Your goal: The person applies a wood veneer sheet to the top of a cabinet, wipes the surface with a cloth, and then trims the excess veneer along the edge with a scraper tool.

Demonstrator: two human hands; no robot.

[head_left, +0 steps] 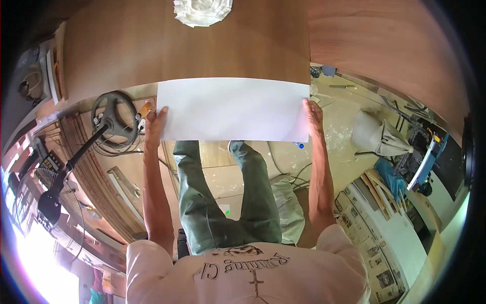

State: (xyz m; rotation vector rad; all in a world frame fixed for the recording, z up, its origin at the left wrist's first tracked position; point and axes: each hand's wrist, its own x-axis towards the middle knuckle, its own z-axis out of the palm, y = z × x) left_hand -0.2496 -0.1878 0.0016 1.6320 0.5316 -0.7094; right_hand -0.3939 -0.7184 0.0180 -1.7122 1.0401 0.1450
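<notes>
A plain white rectangular sheet [233, 110], which looks like paper, is stretched out in front of me at the near edge of the brown wooden tabletop [202, 55]. Its left edge is pinched by my left hand [155, 123], thumb on top. On the opposite edge my right hand [314, 116] grips it the same way, near the far right corner. The fingers under the sheet are hidden. Further up the tabletop lies a white, round, crumpled-looking thing [202, 11].
A second wooden surface [385, 35] adjoins at the right. To the left stand a pedestal fan [48, 202] with a black round base [114, 119] and several long boards [96, 172]. A light sack-like bundle [379, 134], cables and newspaper [372, 253] are at the right.
</notes>
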